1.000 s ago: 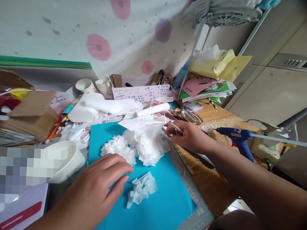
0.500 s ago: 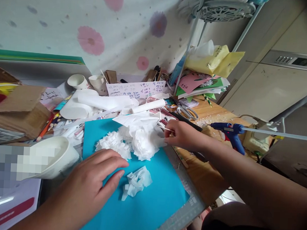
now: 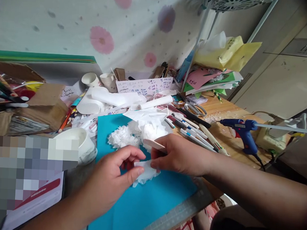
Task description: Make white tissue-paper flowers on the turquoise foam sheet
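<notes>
A wooden craft stick (image 3: 155, 145) juts out of my right hand (image 3: 174, 155), whose fingers are closed around it. The fingertips of that hand also meet the edge of a thin white tissue paper (image 3: 146, 169) over the blue sheet (image 3: 161, 201). From the left, my left hand (image 3: 116, 173) reaches the same paper, its thumb over the near edge and the other fingers curled, partly hidden. Behind the hands, white ruffled paper flowers (image 3: 124, 136) sit on the blue sheet.
A blue glue gun (image 3: 241, 128) stands at the right on the wooden table. Several pens (image 3: 197, 136) and scissors (image 3: 195, 108) lie before it. A white bowl (image 3: 86, 149), a phone (image 3: 48, 195) and a cardboard box (image 3: 48, 104) are at the left. White paper rolls (image 3: 156, 102) lie behind.
My right hand has moved left and toward me, to the small crumpled tissue piece. My left hand has come over to it, thumb on the paper. The view has shifted slightly left.
</notes>
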Tool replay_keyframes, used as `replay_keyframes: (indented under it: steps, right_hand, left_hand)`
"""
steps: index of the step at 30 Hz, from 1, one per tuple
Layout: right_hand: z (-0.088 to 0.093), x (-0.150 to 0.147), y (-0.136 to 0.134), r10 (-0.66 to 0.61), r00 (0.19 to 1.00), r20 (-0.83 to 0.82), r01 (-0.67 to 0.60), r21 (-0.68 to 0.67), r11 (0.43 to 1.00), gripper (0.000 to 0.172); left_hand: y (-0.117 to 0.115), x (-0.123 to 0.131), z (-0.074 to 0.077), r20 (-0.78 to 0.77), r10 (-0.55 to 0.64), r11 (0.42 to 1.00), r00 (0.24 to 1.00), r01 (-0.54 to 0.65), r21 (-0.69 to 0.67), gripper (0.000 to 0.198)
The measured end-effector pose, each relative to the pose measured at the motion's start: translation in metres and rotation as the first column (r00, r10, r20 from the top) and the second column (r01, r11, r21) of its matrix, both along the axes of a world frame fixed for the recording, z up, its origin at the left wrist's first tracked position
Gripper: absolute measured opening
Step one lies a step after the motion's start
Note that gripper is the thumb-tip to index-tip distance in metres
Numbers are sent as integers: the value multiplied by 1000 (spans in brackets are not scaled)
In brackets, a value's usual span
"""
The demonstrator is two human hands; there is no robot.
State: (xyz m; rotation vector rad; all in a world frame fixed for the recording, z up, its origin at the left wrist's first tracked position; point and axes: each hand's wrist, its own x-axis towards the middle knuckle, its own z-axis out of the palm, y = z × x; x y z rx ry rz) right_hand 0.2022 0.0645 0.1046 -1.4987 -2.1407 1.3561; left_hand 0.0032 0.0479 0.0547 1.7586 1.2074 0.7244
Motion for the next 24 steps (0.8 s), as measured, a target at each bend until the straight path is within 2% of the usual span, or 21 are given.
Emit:
replay_keyframes:
  steps: [3, 5, 8, 11, 14, 17, 24]
  right_hand:
    - [0, 8, 5, -36, 999, 22, 32, 170, 985, 11]
    - [2, 16, 8, -74, 989, -132, 105, 240, 965, 24]
    - [6, 26, 8, -134, 917, -375, 265, 322, 909, 42]
    - [9, 29, 1, -123, 877, -464, 345, 433, 833, 38]
    - [5, 26, -6, -18, 860, -509, 276, 436, 857, 32]
    - [-4, 22, -9, 46, 896, -441, 171, 440, 882, 31]
    - [-13, 15, -7, 177, 948, -263, -20, 509, 861, 38]
  left_hand:
    - [1, 2, -4, -39, 29, 999, 999, -28, 34, 9]
    - [2, 4, -5, -31, 43, 999, 999, -43, 24, 11]
    - [3, 7, -3, -58, 48, 999, 997, -47, 14, 13]
    - [5, 11, -1, -112, 39, 999, 993, -36, 29, 13]
    - [6, 12, 0, -155, 31, 997, 987, -20, 69, 12]
    - [5, 13, 1, -211, 20, 992, 977, 7, 122, 10]
    - [1, 9, 0, -302, 3, 976, 953, 64, 211, 7]
